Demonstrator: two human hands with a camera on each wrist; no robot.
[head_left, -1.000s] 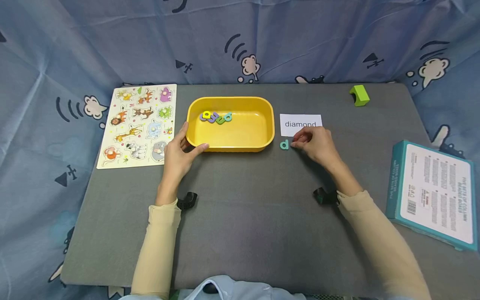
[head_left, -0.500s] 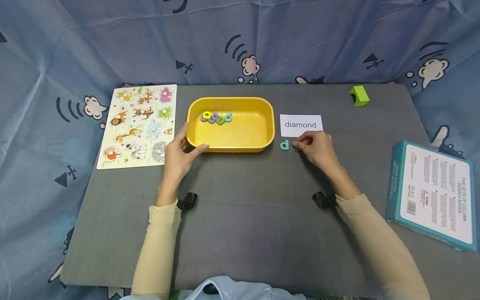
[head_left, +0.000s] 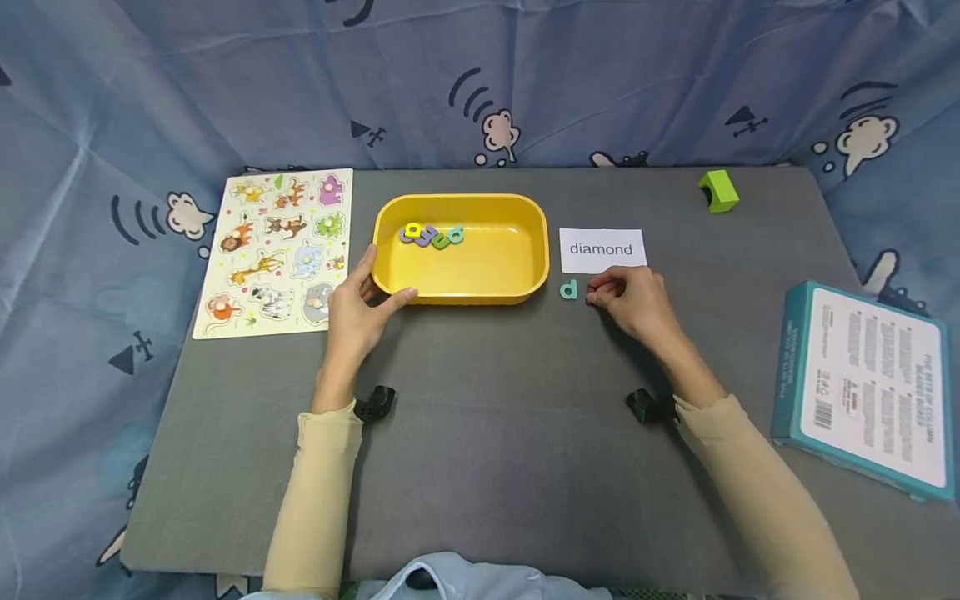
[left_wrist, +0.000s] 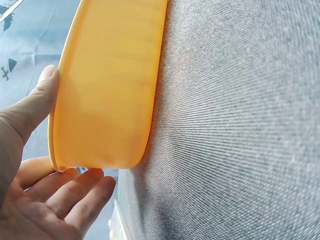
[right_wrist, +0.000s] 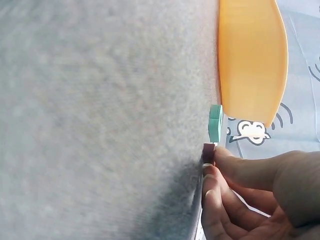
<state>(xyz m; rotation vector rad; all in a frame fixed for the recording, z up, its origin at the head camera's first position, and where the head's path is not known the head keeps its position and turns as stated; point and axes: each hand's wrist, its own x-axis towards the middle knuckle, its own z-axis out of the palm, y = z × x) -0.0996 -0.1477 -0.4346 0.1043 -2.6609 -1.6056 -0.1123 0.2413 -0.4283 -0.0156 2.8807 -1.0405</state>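
At the corner of a yellow plastic tray (head_left: 480, 287), my left hand (head_left: 358, 312) holds on, thumb on the front rim and fingers at the left end. Several coloured letters (head_left: 441, 240) lie inside the tray. My right hand (head_left: 632, 302) pinches a small dark red piece (right_wrist: 208, 153) between thumb and fingertips, low at the table surface; its shape is mostly hidden by the fingers. Just left of it lies a teal letter d (head_left: 568, 290). Above both is a white card (head_left: 602, 250) printed "diamond".
An animal puzzle board (head_left: 277, 254) lies left of the tray on the grey table (head_left: 487, 467). A green arch block (head_left: 720, 192) stands at the back right, and a teal and white box (head_left: 870, 392) lies at the right edge. Blue patterned cloth (head_left: 420, 75) hangs behind.
My right hand has shifted slightly toward me and right with the dark red piece, uncovering the printed word on the card. My left hand has stayed at the tray.
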